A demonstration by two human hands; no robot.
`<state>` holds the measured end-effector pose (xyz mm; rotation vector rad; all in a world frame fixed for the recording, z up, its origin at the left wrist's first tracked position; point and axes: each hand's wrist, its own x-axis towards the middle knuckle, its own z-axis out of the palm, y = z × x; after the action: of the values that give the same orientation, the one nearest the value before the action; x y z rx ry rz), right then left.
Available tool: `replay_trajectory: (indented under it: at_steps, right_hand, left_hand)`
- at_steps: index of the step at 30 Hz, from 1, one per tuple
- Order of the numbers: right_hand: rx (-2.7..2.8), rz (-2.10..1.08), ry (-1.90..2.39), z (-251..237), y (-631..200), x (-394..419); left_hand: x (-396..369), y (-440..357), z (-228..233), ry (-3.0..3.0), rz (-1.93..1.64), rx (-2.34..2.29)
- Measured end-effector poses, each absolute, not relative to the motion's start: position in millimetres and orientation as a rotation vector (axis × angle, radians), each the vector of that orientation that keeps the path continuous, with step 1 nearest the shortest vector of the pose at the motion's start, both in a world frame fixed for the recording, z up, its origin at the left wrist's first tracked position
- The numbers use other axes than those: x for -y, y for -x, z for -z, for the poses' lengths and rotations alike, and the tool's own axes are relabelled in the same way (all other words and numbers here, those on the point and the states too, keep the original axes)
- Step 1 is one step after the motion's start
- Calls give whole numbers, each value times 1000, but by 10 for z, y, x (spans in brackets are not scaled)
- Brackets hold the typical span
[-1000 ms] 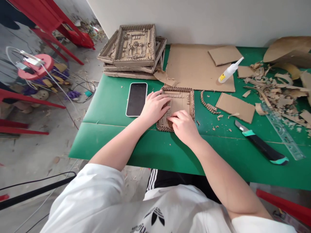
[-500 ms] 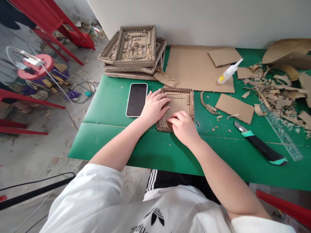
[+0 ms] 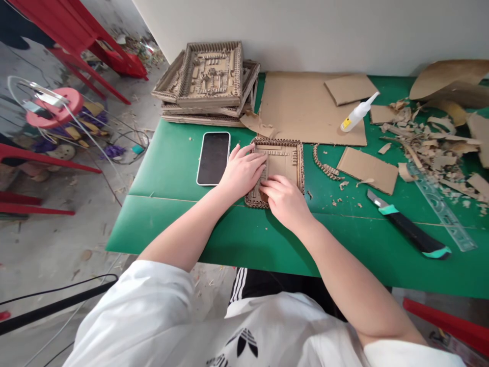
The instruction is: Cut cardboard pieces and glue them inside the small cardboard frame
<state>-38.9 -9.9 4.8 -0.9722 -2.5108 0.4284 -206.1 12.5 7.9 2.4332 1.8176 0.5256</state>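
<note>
A small cardboard tray [image 3: 280,164] with corrugated walls and strips fixed inside lies on the green table. My left hand [image 3: 243,172] rests over its left side, fingers spread across the wall and inner strips. My right hand [image 3: 286,200] bends over the tray's lower part, its fingertips pressed down near the lower left inside. Whatever lies under those right fingertips is hidden. Left of the tray is a phone [image 3: 214,158] with a dark screen. A curved corrugated strip [image 3: 324,164] lies to the right.
Several similar cardboard trays [image 3: 210,71] are stacked at the back left. A glue bottle [image 3: 357,114] stands on a cardboard sheet [image 3: 298,107]. At right are a utility knife [image 3: 410,229], a clear ruler [image 3: 445,211], a cardboard piece [image 3: 369,169] and cardboard scraps [image 3: 439,142].
My right fingers have shifted slightly and lie flatter over the tray's lower left. My left hand stays nearly still. The whole view has moved a little.
</note>
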Motion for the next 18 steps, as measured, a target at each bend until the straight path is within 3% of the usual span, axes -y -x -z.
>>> replay_trajectory:
  at_steps: [18]
  right_hand:
    - [2528, -418, 1024, -17, 385, 85]
  left_hand:
    - [-118, 2071, -59, -2425, -503, -1792]
